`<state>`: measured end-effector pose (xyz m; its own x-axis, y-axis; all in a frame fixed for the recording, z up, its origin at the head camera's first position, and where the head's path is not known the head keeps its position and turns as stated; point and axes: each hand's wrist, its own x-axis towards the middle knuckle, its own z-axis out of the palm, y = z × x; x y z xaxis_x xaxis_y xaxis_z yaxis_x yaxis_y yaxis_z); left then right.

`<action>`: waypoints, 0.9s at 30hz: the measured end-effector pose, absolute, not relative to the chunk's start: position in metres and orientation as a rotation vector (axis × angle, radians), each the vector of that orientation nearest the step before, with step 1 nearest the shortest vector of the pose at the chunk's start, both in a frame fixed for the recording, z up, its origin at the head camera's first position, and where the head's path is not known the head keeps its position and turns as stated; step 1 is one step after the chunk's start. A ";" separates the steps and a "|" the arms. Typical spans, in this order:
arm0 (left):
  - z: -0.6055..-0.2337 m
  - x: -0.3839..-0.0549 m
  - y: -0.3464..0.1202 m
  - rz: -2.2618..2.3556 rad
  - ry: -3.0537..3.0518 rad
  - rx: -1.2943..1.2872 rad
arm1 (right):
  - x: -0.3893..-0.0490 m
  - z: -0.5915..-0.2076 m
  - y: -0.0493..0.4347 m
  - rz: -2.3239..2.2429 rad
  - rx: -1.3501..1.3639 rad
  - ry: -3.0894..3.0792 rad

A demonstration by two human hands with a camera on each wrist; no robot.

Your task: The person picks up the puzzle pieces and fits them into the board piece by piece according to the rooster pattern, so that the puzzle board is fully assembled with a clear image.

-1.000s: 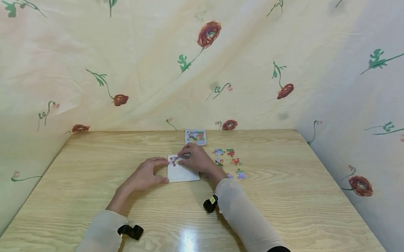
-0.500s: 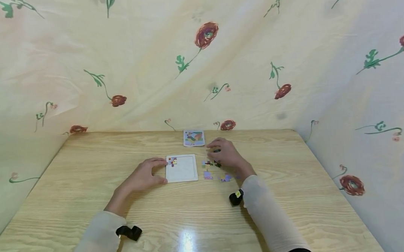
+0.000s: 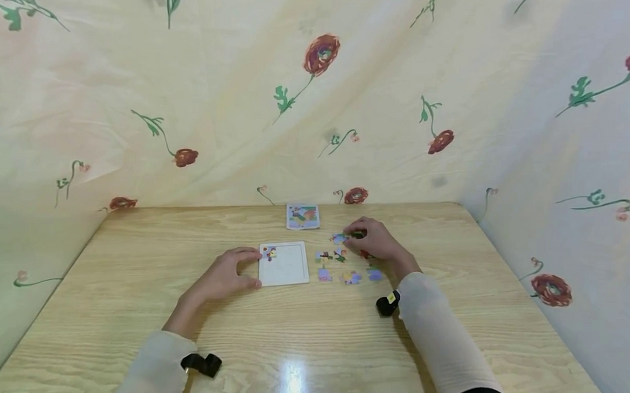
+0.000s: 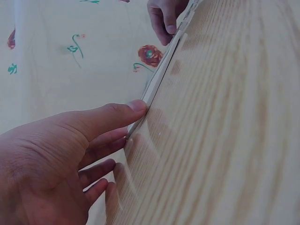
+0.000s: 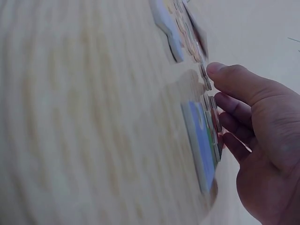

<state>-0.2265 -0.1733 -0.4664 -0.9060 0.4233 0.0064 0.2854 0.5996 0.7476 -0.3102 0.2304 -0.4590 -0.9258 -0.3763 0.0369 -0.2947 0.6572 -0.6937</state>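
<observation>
On the table lies a white square puzzle tray with a coloured jigsaw piece in its upper left corner. At the tray's left edge my left hand rests its fingertips and thumb; the left wrist view has the thumb against the edge, other fingers loosely spread. My right hand is over the loose pieces, fingertips beside a blue puzzle piece. Thumb and fingers stand apart in the right wrist view, nothing visibly held. A darker piece is partly hidden under this hand.
Several loose pieces, among them a purple one and a yellow-purple one, lie right of the tray. Behind it is a picture card. Flower-printed cloth hangs around the wooden table.
My right hand has left the tray and moved right to the loose pieces, uncovering the tray's interior and the nearer pieces. The left hand stays at the tray's left edge.
</observation>
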 end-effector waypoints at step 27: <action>-0.465 -0.227 -0.173 1.192 2.646 0.576 | -0.312 -0.464 0.227 -1.101 -0.575 2.798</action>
<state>-0.2271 -0.1728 -0.4650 -0.9083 0.4183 -0.0065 0.2722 0.6028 0.7500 -0.3124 0.2268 -0.4641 -0.9263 -0.3716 0.0617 -0.3141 0.6715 -0.6712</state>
